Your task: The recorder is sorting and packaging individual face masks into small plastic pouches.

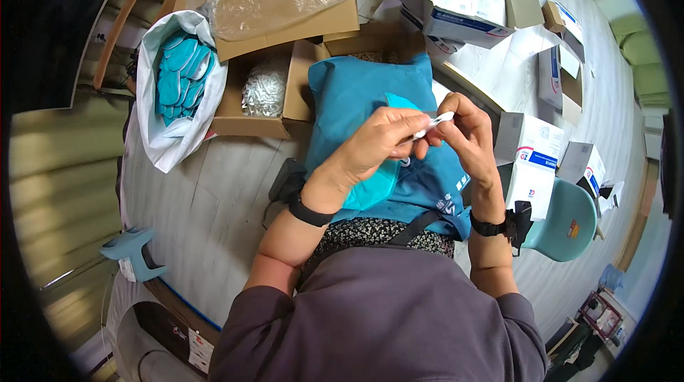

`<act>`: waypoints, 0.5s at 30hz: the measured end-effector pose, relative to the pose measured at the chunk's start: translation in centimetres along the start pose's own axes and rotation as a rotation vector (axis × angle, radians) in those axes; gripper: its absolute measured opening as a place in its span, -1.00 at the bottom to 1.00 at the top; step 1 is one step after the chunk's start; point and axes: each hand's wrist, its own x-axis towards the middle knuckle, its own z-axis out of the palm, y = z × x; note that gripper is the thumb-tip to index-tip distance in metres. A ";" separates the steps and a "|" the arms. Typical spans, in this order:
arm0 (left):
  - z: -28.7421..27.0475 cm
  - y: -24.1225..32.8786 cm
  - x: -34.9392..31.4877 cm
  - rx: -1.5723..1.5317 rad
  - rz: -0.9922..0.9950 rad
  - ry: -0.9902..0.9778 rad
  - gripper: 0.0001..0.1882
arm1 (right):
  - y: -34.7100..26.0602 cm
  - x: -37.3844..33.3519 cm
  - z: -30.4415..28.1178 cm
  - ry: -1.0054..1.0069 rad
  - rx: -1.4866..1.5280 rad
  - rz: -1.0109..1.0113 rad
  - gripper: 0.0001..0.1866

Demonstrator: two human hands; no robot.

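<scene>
1. Left hand (377,141) and right hand (470,132): both grips pinching small white piece (440,120), held between fingertips, over blue cloth (363,90) on lap.
2. White sack (152,141): teal pieces (185,72) inside.
3. Beside it, cardboard box (249,127): white parts (265,90).
4. White cartons (534,147), right: blue-red print. Cloth: pale lettering.

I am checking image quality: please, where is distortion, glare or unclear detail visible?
Head view: pale plank floor curves near the picture's rim; head view: clear plastic film shows bright reflections; head view: small white piece between fingers lacks clear detail.
</scene>
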 end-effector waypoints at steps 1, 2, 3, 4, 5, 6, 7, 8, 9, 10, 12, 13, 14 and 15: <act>0.6 -0.3 0.1 0.003 0.010 -0.006 -0.65 | 0.3 -0.1 0.4 0.042 0.106 0.044 -0.80; 1.2 -0.7 0.3 0.006 0.019 -0.013 -0.66 | 0.5 -0.2 0.7 0.084 0.212 0.087 -0.77; 1.6 -1.3 0.7 -0.012 0.040 -0.004 -0.66 | 0.5 -0.2 0.9 0.147 0.302 0.114 -0.70; 1.9 -1.7 0.8 -0.015 0.044 0.013 -0.66 | 0.9 -0.1 0.8 0.228 0.217 0.046 -0.67; 2.1 -2.0 0.8 -0.017 0.048 0.031 -0.65 | 1.6 -0.1 0.7 0.307 0.131 -0.022 -0.64; 2.4 -2.3 0.8 -0.022 0.051 0.048 -0.65 | 2.2 0.0 0.5 0.386 0.043 -0.088 -0.61; 2.6 -2.8 0.8 -0.059 0.023 0.086 -0.65 | 2.6 0.1 0.1 0.438 -0.157 -0.178 -0.53; 2.6 -3.2 0.9 -0.099 0.004 0.094 -0.65 | 2.7 0.4 -0.4 0.483 -0.241 -0.198 -0.53; 2.7 -3.6 1.0 -0.140 -0.015 0.099 -0.66 | 2.7 0.7 -0.9 0.528 -0.327 -0.218 -0.52; 2.8 -3.9 1.1 -0.181 -0.034 0.105 -0.66 | 2.8 0.9 -1.3 0.573 -0.414 -0.239 -0.52; 3.5 -4.4 1.1 -0.225 -0.046 0.124 -0.67 | 3.5 0.9 -2.0 0.635 -0.430 -0.247 -0.49; 3.7 -4.6 1.0 -0.248 -0.051 0.135 -0.67 | 3.8 1.0 -2.5 0.660 -0.450 -0.251 -0.49; 3.9 -4.6 0.9 -0.253 -0.057 0.144 -0.67 | 3.9 1.2 -2.8 0.685 -0.470 -0.254 -0.48; 4.1 -4.6 0.8 -0.258 -0.064 0.151 -0.67 | 3.9 1.4 -3.0 0.706 -0.465 -0.245 -0.49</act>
